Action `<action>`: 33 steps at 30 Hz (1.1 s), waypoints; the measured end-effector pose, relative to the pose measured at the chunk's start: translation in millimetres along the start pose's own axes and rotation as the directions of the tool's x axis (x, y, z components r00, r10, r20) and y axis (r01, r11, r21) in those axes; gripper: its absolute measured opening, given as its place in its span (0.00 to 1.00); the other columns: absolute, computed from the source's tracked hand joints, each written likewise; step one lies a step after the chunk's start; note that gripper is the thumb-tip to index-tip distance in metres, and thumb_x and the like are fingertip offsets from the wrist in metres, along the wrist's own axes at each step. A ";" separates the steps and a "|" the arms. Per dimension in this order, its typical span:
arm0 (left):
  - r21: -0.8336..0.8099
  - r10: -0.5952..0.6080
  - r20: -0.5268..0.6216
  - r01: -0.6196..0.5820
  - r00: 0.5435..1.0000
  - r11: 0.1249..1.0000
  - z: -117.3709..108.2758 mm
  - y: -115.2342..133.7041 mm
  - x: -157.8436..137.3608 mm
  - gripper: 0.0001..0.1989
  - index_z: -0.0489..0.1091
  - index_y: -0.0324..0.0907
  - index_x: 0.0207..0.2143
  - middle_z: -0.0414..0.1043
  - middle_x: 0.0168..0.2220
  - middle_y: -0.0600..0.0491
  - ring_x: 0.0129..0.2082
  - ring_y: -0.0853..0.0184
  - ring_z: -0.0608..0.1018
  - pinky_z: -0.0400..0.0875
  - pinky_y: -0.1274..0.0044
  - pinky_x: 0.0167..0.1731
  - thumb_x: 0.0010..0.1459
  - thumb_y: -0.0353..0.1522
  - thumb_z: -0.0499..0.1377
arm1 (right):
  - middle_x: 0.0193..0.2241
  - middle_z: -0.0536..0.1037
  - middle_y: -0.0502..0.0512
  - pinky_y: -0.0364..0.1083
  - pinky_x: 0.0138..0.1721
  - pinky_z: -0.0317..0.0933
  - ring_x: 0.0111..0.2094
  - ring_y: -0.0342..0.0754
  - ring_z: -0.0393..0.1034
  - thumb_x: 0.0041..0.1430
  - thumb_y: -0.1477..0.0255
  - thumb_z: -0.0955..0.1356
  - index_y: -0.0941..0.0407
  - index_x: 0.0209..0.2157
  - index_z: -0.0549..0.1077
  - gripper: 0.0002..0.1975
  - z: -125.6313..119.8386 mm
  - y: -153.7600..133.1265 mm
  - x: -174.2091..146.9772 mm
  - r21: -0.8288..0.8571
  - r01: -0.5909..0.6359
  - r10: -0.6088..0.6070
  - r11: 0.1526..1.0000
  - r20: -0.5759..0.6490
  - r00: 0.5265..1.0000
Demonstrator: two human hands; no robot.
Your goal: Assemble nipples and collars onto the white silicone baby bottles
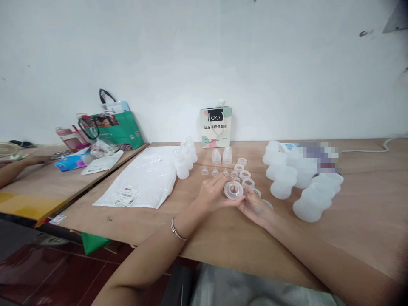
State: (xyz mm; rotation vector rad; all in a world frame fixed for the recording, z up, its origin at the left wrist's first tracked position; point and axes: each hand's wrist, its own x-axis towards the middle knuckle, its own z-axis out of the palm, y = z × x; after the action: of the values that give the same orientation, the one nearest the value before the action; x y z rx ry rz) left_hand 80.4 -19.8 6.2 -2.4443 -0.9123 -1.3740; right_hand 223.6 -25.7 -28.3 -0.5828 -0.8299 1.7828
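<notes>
My left hand [211, 192] is closed round a translucent baby bottle collar ring [233, 191], its round opening turned towards me. A clear piece, apparently a nipple, shows inside it. On the ring's lower right edge, the fingers of my right hand [256, 208] are closed too. Just beyond my hands stand several clear nipples [205, 171] in a row. Loose collar rings [245, 174] form a line running towards me, the nearest partly hidden by my right hand. Two clear bottle caps [227, 156] stand behind the nipples.
Frosted bottle bodies [283, 182] stand in groups on the right. Assembled bottles [182, 161] stand left, beside a white plastic mailer [137, 178]. A paper bag [216, 131] is against the wall. Another person's arm [19, 168] rests on the adjoining left table, near a green bag [123, 129].
</notes>
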 end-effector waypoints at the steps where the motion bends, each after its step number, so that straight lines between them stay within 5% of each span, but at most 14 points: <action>1: -0.005 -0.031 0.032 0.031 0.999 0.999 -1.1 -0.3 1.2 0.19 0.66 0.40 0.31 0.71 0.25 0.52 0.24 0.70 0.73 0.65 0.79 0.22 0.45 0.47 0.58 | 0.27 0.77 0.47 0.40 0.32 0.66 0.31 0.43 0.71 0.38 0.76 0.73 0.54 0.27 0.73 0.10 -0.2 -0.1 -0.2 0.020 -0.009 0.009 1.000 -0.015 1.000; 8: -0.063 -0.202 0.284 0.229 0.937 0.971 -10.1 -8.5 7.6 0.18 0.64 0.41 0.37 0.71 0.35 0.51 0.33 0.67 0.73 0.66 0.76 0.32 0.49 0.43 0.58 | 0.30 0.77 0.47 0.41 0.37 0.67 0.32 0.40 0.72 0.49 0.73 0.69 0.53 0.28 0.72 0.02 -5.4 -9.0 2.2 0.105 0.049 -0.036 0.993 -0.118 0.992; 15: -0.298 -0.312 0.414 0.451 0.855 0.841 -4.7 -26.3 3.1 0.17 0.64 0.41 0.41 0.69 0.39 0.50 0.39 0.66 0.71 0.65 0.73 0.40 0.51 0.40 0.58 | 0.41 0.76 0.51 0.51 0.53 0.57 0.46 0.47 0.68 0.50 0.67 0.69 0.51 0.34 0.72 0.08 -9.0 -13.6 2.1 -0.186 0.250 -0.262 0.950 -0.042 0.964; 21: -0.367 -0.373 0.516 0.592 0.772 0.718 -1.5 -33.3 0.5 0.18 0.66 0.40 0.39 0.70 0.39 0.50 0.38 0.66 0.72 0.65 0.72 0.41 0.50 0.42 0.57 | 0.47 0.72 0.52 0.52 0.57 0.51 0.52 0.48 0.62 0.53 0.66 0.67 0.50 0.40 0.70 0.11 -7.8 -10.9 -2.9 -0.507 0.377 -0.380 0.775 0.103 0.919; 26: -0.406 -0.357 0.555 0.619 0.751 0.672 -1.4 -33.3 1.6 0.17 0.66 0.39 0.39 0.71 0.40 0.49 0.39 0.66 0.72 0.66 0.73 0.41 0.50 0.40 0.58 | 0.48 0.70 0.54 0.52 0.56 0.54 0.52 0.48 0.63 0.56 0.66 0.64 0.50 0.44 0.68 0.13 -5.8 -7.1 -4.6 -0.664 0.416 -0.431 0.621 0.154 0.889; 30: -0.411 -0.376 0.524 0.613 0.764 0.674 -1.5 -31.7 2.0 0.16 0.66 0.40 0.39 0.70 0.39 0.50 0.39 0.66 0.72 0.66 0.73 0.40 0.50 0.40 0.57 | 0.48 0.70 0.56 0.53 0.52 0.59 0.50 0.49 0.64 0.58 0.71 0.62 0.50 0.47 0.66 0.14 2.1 -17.5 -19.1 -0.779 0.532 -0.520 0.332 0.320 0.792; 32: -0.413 -0.398 0.499 0.615 0.770 0.672 -2.6 -30.9 1.9 0.16 0.66 0.40 0.39 0.70 0.39 0.50 0.39 0.66 0.72 0.65 0.73 0.40 0.51 0.41 0.57 | 0.46 0.71 0.57 0.54 0.49 0.61 0.48 0.50 0.66 0.56 0.75 0.63 0.51 0.45 0.67 0.14 6.2 -29.8 -33.0 -0.772 0.625 -0.627 0.116 0.431 0.649; 33: -0.412 -0.410 0.489 0.618 0.770 0.669 -3.3 -30.4 2.0 0.16 0.66 0.40 0.39 0.71 0.39 0.51 0.39 0.66 0.72 0.65 0.73 0.40 0.51 0.41 0.57 | 0.43 0.72 0.57 0.54 0.47 0.62 0.46 0.51 0.67 0.55 0.76 0.64 0.52 0.44 0.68 0.14 6.9 -36.7 -40.9 -0.750 0.661 -0.713 0.024 0.451 0.537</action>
State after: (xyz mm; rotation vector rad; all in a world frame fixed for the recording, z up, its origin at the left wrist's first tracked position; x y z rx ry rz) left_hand 60.6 3.6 5.9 -3.1087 -1.6168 -1.5605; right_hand 254.8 -57.7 4.4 -0.6676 -1.6780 0.2319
